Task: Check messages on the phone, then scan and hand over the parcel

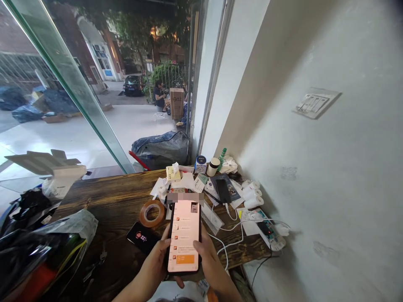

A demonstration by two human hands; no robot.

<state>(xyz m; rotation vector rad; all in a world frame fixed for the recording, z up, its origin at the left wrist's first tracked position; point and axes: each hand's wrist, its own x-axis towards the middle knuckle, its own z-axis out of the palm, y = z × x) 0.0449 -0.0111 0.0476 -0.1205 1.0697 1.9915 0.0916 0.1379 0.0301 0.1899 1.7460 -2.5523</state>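
A black smartphone (184,235) with a lit screen showing a list and an orange bar is held upright over the front edge of a dark wooden table (116,201). My left hand (155,262) grips its left side. My right hand (209,260) wraps its right side, thumb at the screen's edge. Just left of the phone lie a roll of brown tape (152,213) and a second black phone (142,237), flat on the wood.
Paper rolls (252,193), a power strip (270,235) with white cables, a dark phone (223,191), small bottles and papers crowd the table's right end by the white wall (330,176). Plastic bags (40,247) pile at left. A glass pane (72,92) faces a street.
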